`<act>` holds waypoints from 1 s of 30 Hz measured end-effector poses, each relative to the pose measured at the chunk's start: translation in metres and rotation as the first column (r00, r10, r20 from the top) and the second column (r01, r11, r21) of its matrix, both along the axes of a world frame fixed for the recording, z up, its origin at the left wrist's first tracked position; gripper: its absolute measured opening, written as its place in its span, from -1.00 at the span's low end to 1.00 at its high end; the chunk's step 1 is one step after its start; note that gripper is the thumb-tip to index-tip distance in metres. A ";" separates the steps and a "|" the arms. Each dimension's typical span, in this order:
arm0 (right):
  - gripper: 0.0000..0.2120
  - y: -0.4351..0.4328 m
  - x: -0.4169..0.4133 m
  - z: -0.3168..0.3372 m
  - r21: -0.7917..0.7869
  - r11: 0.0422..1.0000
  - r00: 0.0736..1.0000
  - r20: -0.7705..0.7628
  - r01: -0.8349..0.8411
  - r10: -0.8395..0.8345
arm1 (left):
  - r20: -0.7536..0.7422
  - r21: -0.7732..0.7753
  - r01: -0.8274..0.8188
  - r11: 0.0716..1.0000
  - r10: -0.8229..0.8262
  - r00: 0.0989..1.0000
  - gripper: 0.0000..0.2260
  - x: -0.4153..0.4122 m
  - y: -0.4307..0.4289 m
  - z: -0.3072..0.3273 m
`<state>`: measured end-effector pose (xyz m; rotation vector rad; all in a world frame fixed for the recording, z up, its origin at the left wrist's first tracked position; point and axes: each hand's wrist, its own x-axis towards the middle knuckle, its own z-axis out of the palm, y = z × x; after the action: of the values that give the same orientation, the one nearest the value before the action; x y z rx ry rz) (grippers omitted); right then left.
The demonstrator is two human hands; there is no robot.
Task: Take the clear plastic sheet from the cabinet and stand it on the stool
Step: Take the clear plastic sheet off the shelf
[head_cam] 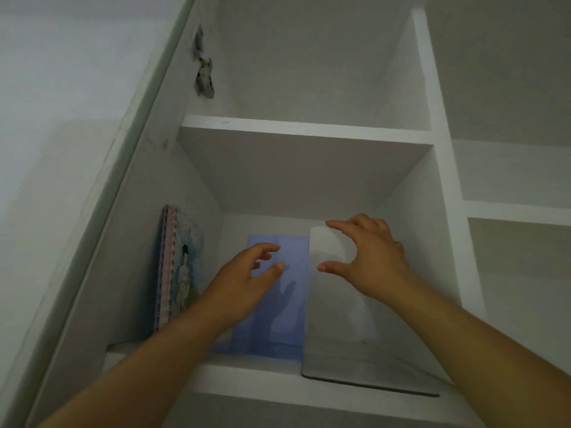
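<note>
A clear plastic sheet (335,329) with rounded corners stands upright on the lower shelf (253,383) of a white cabinet, leaning back on the right. My right hand (367,257) hovers at its top edge, fingers spread, thumb and forefinger either side of the upper corner; I cannot tell whether they touch it. My left hand (247,273) is open in front of a blue sheet (272,316) that stands to the left of the clear one. The stool is not in view.
A spiral-bound notebook (177,270) with a figure on its cover leans against the cabinet's left wall. An upper shelf (302,131) sits above. A metal hinge (204,69) is on the left wall. More compartments lie to the right (519,208).
</note>
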<state>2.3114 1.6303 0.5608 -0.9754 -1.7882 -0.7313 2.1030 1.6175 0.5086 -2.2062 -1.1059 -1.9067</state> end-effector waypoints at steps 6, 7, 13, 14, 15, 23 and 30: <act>-0.18 -0.011 0.006 -0.002 -0.019 0.997 0.992 0.098 -0.080 0.082 | -0.015 -0.128 0.146 0.981 -0.149 0.989 -0.59 0.021 -0.002 -0.003; -0.16 -0.012 0.006 -0.004 -0.028 0.997 0.991 0.105 -0.078 0.080 | -0.029 -0.122 0.148 0.981 -0.152 0.988 -0.56 0.024 -0.002 -0.003; -0.02 -0.005 0.011 -0.027 -0.053 0.990 0.989 -0.083 -0.128 0.123 | -0.030 -0.138 0.196 0.971 -0.202 0.979 -0.48 0.027 0.003 -0.008; -0.01 -0.006 0.011 -0.029 -0.055 0.992 0.989 -0.094 -0.117 0.112 | -0.036 -0.147 0.192 0.970 -0.200 0.979 -0.48 0.027 0.004 -0.009; 0.00 -0.008 0.011 -0.030 -0.054 0.993 0.991 -0.096 -0.100 0.095 | -0.047 -0.150 0.185 0.971 -0.194 0.980 -0.47 0.027 0.005 -0.010; 0.15 -0.005 0.016 -0.049 -0.230 0.967 0.978 -0.201 -0.105 0.058 | -0.092 -0.219 0.237 0.947 -0.262 0.961 -0.30 0.035 0.004 -0.016; 0.16 -0.011 0.010 -0.044 -0.141 0.978 0.972 -0.196 -0.156 0.127 | -0.015 -0.109 0.263 0.959 -0.266 0.964 -0.31 0.032 0.001 -0.012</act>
<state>2.3211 1.6194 0.5172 -0.9723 -1.7483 -0.4017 2.1353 1.6183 0.4963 -2.5477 -0.9706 -1.9418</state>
